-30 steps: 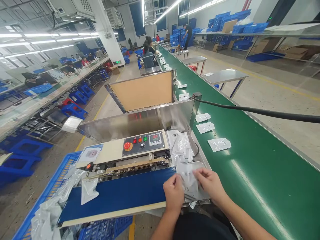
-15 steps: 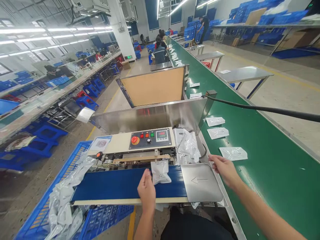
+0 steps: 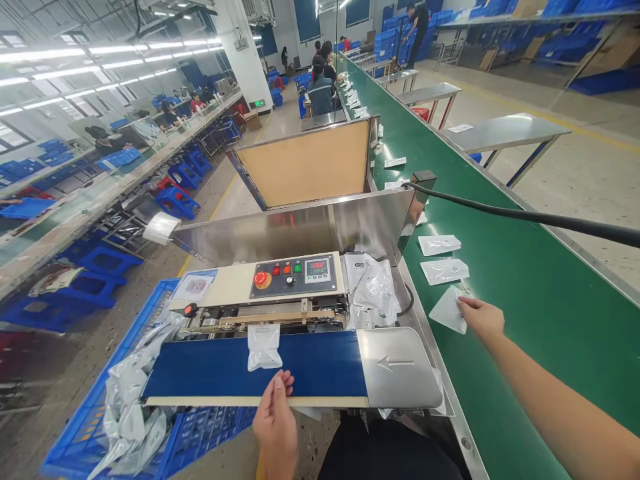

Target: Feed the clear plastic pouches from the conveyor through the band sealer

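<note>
My right hand (image 3: 483, 319) pinches the edge of a white plastic pouch (image 3: 450, 311), tilted above the green conveyor belt (image 3: 540, 373). My left hand (image 3: 276, 410) is by the front edge of the blue sealer belt (image 3: 320, 367), fingers curled together with nothing visible in them. Just beyond its fingertips, a white pouch (image 3: 264, 347) lies on the blue belt, its upper edge at the band sealer (image 3: 280, 313). A metal plate (image 3: 400, 367) with an arrow pointing left adjoins the belt on the right.
Several pouches (image 3: 445, 271) lie along the green belt. A pile of pouches (image 3: 373, 290) sits right of the control panel (image 3: 293, 275). At left, a blue crate (image 3: 75, 433) holds many pouches. A black cable (image 3: 530, 217) crosses over the conveyor. People sit farther along the line.
The pouch on the blue belt has travelled left. My left hand has drawn back toward me and slightly left. My right hand, empty before, has moved right and grasped a pouch.
</note>
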The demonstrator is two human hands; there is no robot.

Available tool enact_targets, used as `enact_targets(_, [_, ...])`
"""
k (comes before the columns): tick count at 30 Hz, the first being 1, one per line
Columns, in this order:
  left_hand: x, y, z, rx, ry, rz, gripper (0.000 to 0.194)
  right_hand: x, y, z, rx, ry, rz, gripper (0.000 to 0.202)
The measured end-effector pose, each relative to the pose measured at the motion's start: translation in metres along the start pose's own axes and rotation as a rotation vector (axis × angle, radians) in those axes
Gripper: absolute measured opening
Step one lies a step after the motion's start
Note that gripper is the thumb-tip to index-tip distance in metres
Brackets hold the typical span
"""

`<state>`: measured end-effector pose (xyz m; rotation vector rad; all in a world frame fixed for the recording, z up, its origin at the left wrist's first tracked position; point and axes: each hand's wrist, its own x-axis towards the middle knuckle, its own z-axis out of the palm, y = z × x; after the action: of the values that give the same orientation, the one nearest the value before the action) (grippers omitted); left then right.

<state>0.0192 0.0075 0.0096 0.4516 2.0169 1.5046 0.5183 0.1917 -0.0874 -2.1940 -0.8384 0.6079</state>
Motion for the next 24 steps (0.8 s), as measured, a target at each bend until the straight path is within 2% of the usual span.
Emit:
enact_targets(2, [-0.014,0.005,0.017,0.015,-0.093,0.033,0.071,-0.026,-0.025,0.005,0.033,0.016,-0.031,0.051])
enact_targets(4, [-0.030,0.010,0.037,0.042,-0.224,0.087,0.071,-0.066,-0.055,0.003,0.130,0.023,-0.154,0.068])
enact_targets(5, [-0.038,0.012,0.049,0.062,-0.296,0.136,0.069,-0.090,-0.070,-0.001,0.185,0.020,-0.237,0.070])
enact_targets(8, [-0.059,0.023,0.085,0.129,-0.505,0.369,0.061,-0.167,-0.109,-0.015,0.276,-0.013,-0.426,0.052])
enact_targets(10, [-0.068,0.031,0.107,0.127,-0.622,0.501,0.057,-0.208,-0.124,-0.022,0.337,-0.116,-0.510,0.042])
enact_targets(12, [-0.074,0.039,0.121,0.099,-0.723,0.523,0.049,-0.234,-0.130,-0.025,0.415,-0.263,-0.523,0.038])
enact_targets(14, [-0.077,0.043,0.126,0.079,-0.793,0.456,0.053,-0.246,-0.126,-0.025,0.514,-0.387,-0.443,0.046])
enact_targets(17, [-0.078,0.039,0.121,0.043,-0.813,0.333,0.062,-0.249,-0.114,-0.023,0.599,-0.480,-0.274,0.067])
enact_targets(20, [-0.076,0.028,0.118,0.042,-0.793,0.302,0.063,-0.245,-0.101,-0.015,0.505,-0.586,-0.215,0.060])
enact_targets(22, [-0.069,0.019,0.121,0.076,-0.747,0.268,0.061,-0.239,-0.095,-0.004,0.465,-0.590,-0.168,0.052])
enact_targets(24, [-0.054,0.012,0.126,0.072,-0.628,0.132,0.060,-0.228,-0.093,0.008,0.488,-0.495,-0.042,0.047])
